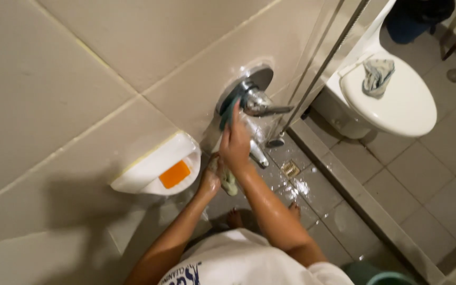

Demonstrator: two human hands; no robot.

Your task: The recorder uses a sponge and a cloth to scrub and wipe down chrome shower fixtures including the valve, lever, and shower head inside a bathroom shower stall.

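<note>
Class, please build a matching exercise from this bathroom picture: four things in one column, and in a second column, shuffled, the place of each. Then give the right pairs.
Things
1. orange soap bar
2. crumpled rag
3. right hand
4. floor drain

Places
A. on the closed toilet lid
B. at the chrome shower valve, pressing a blue-green cloth
C. in the white wall soap dish
D. in the wet shower floor, below the valve

Pairs: 1-C, 2-A, 3-B, 4-D
</note>
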